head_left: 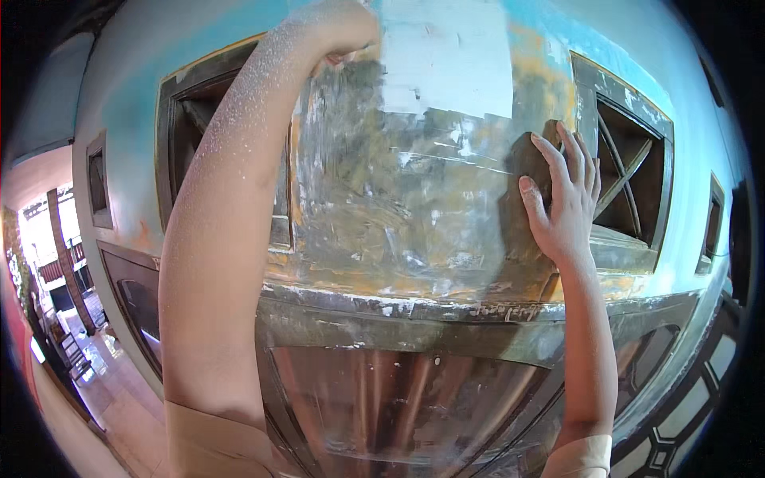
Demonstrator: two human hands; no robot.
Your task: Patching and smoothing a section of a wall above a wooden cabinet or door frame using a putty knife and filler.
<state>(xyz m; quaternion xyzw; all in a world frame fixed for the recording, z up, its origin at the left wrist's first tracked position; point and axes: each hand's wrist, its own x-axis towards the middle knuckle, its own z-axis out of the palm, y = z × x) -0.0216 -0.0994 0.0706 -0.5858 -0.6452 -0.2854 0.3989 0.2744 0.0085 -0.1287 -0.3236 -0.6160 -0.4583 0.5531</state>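
My left arm, speckled with white dust, reaches up to the top of the view. There my left hand is curled closed near the upper left of the bare wall patch. What its fingers hold, if anything, is hidden. The patch is scraped grey-brown with orange stains and white streaks. A smooth white coated area covers its upper part. My right hand is spread against the wall at the patch's right side, beside the right window frame, with nothing in it.
Dark wooden window openings with crossed bars flank the patch, the right lattice in plain sight. A worn ledge runs below, above dark glass panes. Light blue wall surrounds them. At far left, a tiled floor leads outdoors.
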